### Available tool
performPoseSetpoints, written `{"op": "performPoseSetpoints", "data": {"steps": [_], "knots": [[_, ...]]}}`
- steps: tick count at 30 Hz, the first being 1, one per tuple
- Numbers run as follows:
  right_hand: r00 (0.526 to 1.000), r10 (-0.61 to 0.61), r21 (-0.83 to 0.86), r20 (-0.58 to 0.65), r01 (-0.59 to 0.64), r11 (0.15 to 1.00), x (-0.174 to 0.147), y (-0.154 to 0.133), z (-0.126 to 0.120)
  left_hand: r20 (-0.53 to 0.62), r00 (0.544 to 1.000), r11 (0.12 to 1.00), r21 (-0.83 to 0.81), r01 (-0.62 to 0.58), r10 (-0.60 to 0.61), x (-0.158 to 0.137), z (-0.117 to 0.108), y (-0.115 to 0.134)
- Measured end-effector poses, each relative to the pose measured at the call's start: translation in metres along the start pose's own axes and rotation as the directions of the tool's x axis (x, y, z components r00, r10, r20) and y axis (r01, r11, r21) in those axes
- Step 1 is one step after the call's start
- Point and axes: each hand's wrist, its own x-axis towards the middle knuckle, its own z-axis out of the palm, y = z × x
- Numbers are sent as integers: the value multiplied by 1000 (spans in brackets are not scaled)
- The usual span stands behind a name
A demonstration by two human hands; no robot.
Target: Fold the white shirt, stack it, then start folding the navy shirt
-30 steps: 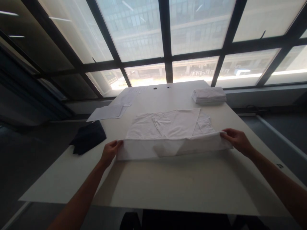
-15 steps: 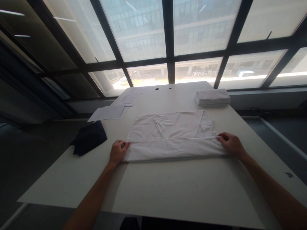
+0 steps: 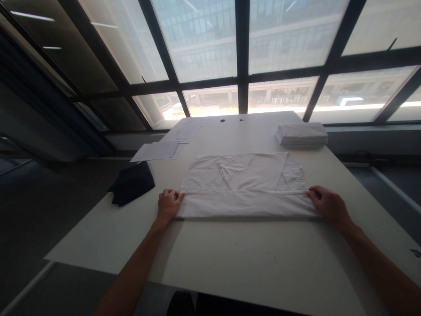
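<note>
A white shirt, partly folded, lies flat on the table before me. Its near part is turned over into a long band with a straight upper edge, and creased diagonal folds show behind it. At the left end of that edge my left hand is closed on the cloth, thumb and fingers pinching it. My right hand pinches the opposite end of the same edge, its fingers curled. The fingertips of both hands are partly hidden by the cloth and the hands themselves.
A stack of folded white cloths stands at the back right of the white table. Dark folded cloth lies near the left edge, with paper sheets behind it. Large windows rise beyond the table.
The view has shifted slightly, so the table and its things sit a little further right. Both hands still hold the shirt's folded edge, which has hardly moved on the table.
</note>
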Motion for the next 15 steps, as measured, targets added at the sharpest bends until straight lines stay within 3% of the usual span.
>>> {"op": "performPoseSetpoints", "data": {"steps": [3, 6, 8, 10, 12, 15], "knots": [[990, -105, -75, -90, 99, 992, 1, -10, -7, -40, 999, 999, 28, 16, -15, -6, -12, 16], [974, -164, -78, -153, 154, 985, 3, -38, -8, -48, 977, 973, -96, -209, 206, -15, -18, 54], [967, -215, 8, -136, 218, 976, 4, -70, -1, 11, 917, 897, -214, -387, 398, -22, -13, 91], [951, -295, 107, -93, 304, 947, 4, -111, 14, 106, 840, 823, -297, -484, 532, -31, -3, 134], [929, -365, 186, -55, 369, 911, 0, -152, 34, 179, 756, 759, -350, -549, 629, -38, 10, 175], [898, -440, 231, 5, 427, 874, -6, -199, 63, 170, 669, 674, -386, -630, 724, -45, 25, 217]]}}
